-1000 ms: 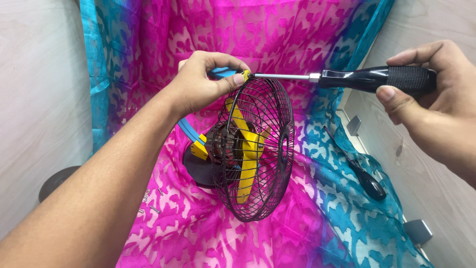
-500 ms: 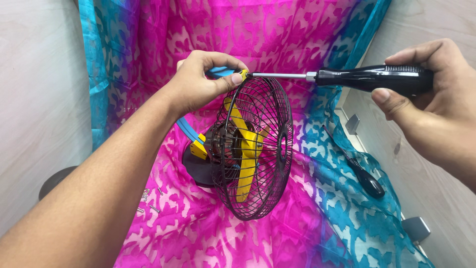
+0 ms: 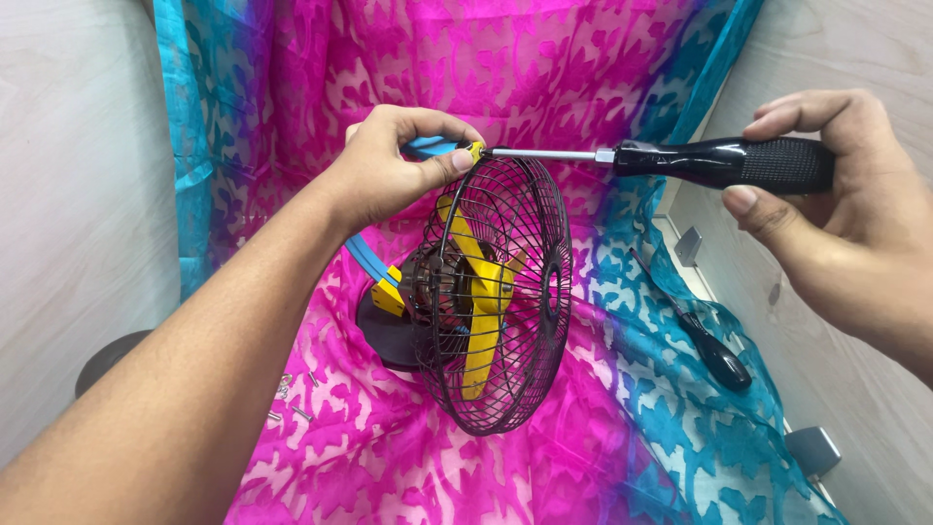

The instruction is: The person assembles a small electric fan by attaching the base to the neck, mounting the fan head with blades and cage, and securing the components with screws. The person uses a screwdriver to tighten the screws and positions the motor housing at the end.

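The right hand (image 3: 846,214) has re-gripped the screwdriver (image 3: 724,160): its forefinger, earlier stretched over the handle, now curls onto the ribbed part, and the thumb sits lower and further from the fan (image 3: 491,292). The handle has turned, ribbed face now uppermost, and dropped slightly. The fan's wire cage has swung a little, so it shows narrower than before.

Left hand (image 3: 394,170) pinches the fan cage (image 3: 505,301) at its top rim — right hand (image 3: 836,209) presses the black-handled screwdriver (image 3: 719,160) tip there, over pink-and-blue cloth (image 3: 544,68).
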